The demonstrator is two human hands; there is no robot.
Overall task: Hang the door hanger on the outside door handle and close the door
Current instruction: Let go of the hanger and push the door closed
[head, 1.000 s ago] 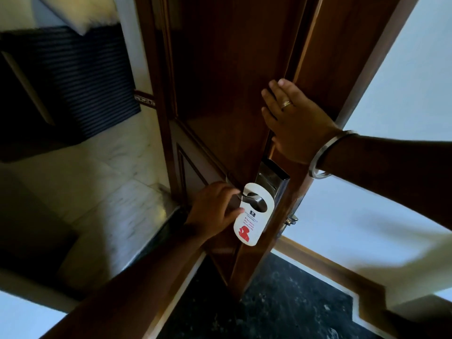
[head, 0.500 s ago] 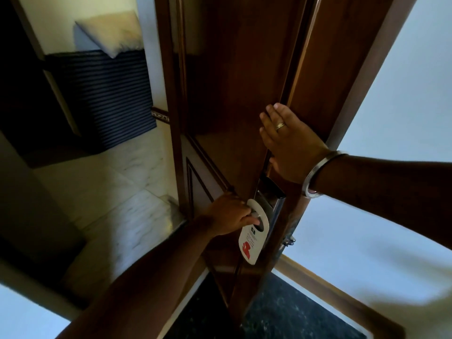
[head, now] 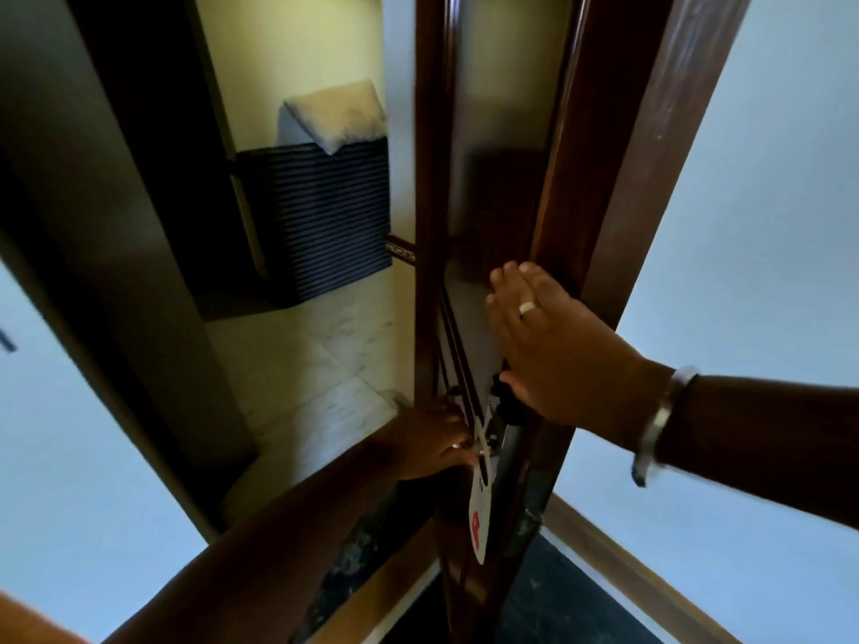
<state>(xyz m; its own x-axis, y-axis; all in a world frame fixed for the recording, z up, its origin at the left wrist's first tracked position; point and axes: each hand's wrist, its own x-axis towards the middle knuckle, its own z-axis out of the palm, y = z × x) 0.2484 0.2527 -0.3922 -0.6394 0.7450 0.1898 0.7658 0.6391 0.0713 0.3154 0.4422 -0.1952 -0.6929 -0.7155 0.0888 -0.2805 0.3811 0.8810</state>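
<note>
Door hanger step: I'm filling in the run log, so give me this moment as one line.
door hanger: on handle | left hand: gripping handle | right hand: flat on door | door: ajar, not closed

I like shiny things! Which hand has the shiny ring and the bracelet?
The right hand, lying flat on the door, has the ring and, on its wrist, the bracelet. The left hand is down at the door hanger.

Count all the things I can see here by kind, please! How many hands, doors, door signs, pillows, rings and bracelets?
Hands: 2 (left hand, right hand)
Doors: 1 (door)
Door signs: 1 (door hanger)
Pillows: 1 (pillow)
Rings: 1 clearly seen (ring)
Bracelets: 1 (bracelet)
Total: 7
</note>
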